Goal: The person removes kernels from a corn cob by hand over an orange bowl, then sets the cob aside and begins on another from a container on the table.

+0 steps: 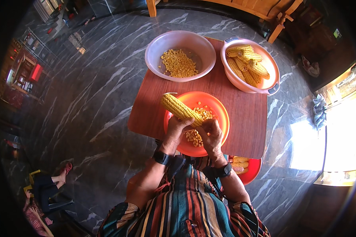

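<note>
A yellow corn cob [177, 107], still thick with kernels, is tilted over an orange-red basin [224, 108], its far end pointing up and to the left. My left hand [180, 125] is wrapped round the cob's lower part. At the near end of the cob my right hand [212, 134] is closed, fingers pressed against it; the kernels right under those fingers are hidden. Loose corn kernels [194, 137] lie in the basin beneath both hands.
On the brown table [241, 126] stand a pale basin [154, 59] of loose kernels and, at its far right corner, a pinkish basin [273, 71] of whole cobs. A red basin [254, 173] with cobs sits by the near right edge. A person [47, 197] sits at lower left.
</note>
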Demonstrator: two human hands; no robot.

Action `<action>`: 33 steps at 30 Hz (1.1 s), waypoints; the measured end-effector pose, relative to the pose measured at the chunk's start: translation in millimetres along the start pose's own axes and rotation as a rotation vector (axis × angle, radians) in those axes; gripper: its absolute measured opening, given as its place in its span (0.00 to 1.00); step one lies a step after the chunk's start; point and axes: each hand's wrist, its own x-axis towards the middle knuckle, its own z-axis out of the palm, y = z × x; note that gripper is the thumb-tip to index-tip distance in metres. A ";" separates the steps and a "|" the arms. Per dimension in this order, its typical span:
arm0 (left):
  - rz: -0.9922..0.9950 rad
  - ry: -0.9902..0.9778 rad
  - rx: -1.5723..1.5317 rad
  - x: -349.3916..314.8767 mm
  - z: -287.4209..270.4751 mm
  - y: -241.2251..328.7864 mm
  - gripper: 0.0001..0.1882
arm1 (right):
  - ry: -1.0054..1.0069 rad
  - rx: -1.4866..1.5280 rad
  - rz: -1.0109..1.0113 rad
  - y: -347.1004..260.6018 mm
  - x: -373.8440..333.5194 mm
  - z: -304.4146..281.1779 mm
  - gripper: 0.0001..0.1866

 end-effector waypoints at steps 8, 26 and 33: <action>0.028 0.002 0.027 1.9 -2.3 -1.9 0.24 | -0.090 0.012 0.034 -0.3 5.2 -4.9 0.13; 0.122 0.013 0.089 7.6 -5.0 -7.9 0.22 | -0.146 0.074 0.214 6.0 9.6 -5.9 0.11; 0.076 -0.058 -0.092 3.5 0.1 -2.1 0.22 | -0.225 0.426 0.455 1.7 9.7 -13.5 0.14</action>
